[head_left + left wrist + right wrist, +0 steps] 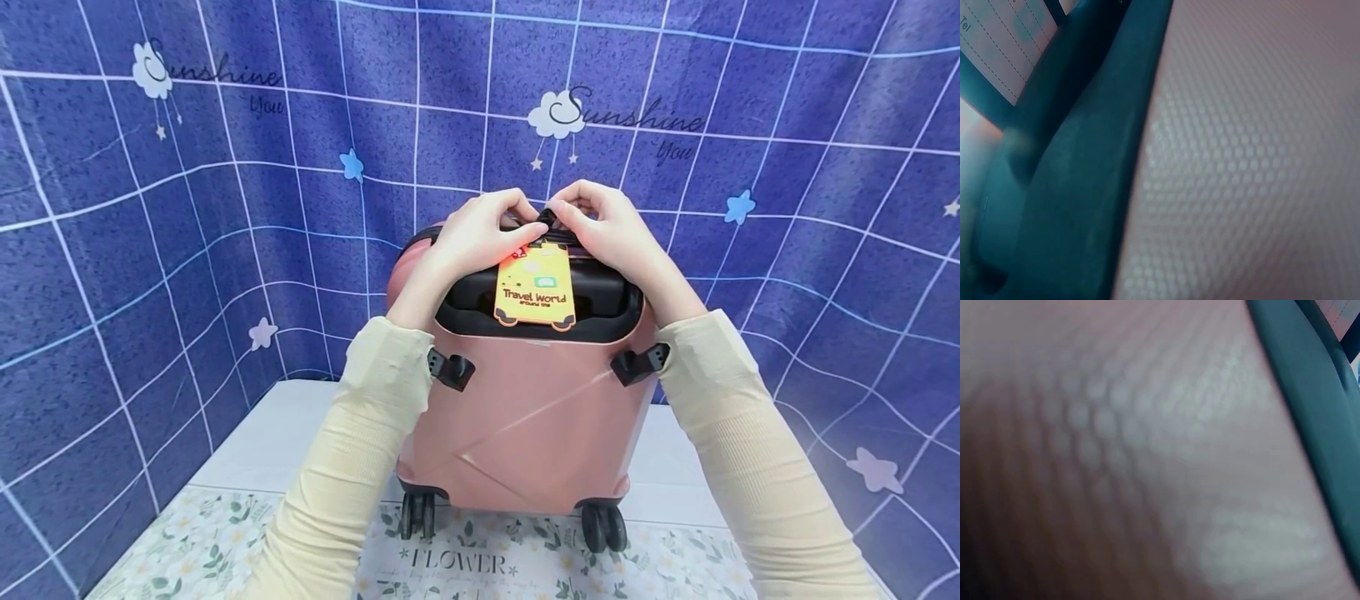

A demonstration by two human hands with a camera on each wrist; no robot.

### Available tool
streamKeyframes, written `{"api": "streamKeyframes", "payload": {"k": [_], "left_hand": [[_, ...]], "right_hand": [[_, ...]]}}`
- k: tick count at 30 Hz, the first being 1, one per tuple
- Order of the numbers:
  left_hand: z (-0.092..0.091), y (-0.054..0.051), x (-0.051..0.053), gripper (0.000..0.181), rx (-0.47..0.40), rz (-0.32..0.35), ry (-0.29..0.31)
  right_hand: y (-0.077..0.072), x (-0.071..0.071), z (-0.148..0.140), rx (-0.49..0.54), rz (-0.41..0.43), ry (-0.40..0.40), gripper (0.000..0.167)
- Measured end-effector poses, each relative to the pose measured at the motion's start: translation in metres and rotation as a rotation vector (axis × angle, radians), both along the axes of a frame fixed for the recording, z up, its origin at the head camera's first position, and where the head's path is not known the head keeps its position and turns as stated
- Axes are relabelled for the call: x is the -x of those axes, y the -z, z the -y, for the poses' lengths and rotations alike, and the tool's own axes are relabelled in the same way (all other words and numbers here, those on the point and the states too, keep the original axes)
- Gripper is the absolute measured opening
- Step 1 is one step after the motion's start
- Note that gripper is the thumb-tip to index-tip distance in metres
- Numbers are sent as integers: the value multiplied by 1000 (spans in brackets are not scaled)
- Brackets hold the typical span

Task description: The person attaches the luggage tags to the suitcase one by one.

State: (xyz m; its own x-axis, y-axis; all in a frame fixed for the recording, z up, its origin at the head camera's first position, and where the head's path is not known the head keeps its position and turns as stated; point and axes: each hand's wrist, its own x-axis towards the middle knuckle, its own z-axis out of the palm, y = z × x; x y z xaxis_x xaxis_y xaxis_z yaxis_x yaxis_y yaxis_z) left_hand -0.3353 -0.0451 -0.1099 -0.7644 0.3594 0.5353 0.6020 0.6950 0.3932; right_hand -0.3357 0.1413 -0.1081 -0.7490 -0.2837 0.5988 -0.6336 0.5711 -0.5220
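Observation:
A pink suitcase (525, 417) stands upright on its wheels, with a black handle recess at its top. A yellow luggage tag (534, 287) reading "Travel World" hangs in front of that recess. At the tag's upper end, the left hand (487, 229) pinches its black strap (547, 218) between thumb and fingers. From the other side the right hand (603, 225) pinches the same strap, the fingertips of both hands close together. The left wrist view shows the tag's lined back (1004, 44), marked "Tel", beside black trim. Textured pink shell (1116, 444) fills most of the right wrist view.
Behind and at both sides hangs a blue grid-patterned cloth (262, 208) with clouds and stars. Under the suitcase lies a white surface with a floral "FLOWER" mat (465, 562). Black wrist-camera mounts (453, 371) sit near both cuffs, in front of the shell.

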Motion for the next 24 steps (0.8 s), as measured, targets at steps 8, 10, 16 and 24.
{"api": "streamKeyframes", "payload": {"k": [8, 10, 16, 24], "left_hand": [[0, 0, 0, 26, -4, 11, -10], [0, 0, 0, 27, -9, 11, -10], [-1, 0, -1, 27, -20, 15, -9], [-1, 0, 0, 28, -23, 13, -7]], "right_hand": [[1, -2, -2, -22, -8, -25, 31], [1, -1, -2, -24, -17, -19, 29], [1, -1, -1, -16, -32, -2, 25], [2, 0, -1, 11, -63, -8, 20]]}}
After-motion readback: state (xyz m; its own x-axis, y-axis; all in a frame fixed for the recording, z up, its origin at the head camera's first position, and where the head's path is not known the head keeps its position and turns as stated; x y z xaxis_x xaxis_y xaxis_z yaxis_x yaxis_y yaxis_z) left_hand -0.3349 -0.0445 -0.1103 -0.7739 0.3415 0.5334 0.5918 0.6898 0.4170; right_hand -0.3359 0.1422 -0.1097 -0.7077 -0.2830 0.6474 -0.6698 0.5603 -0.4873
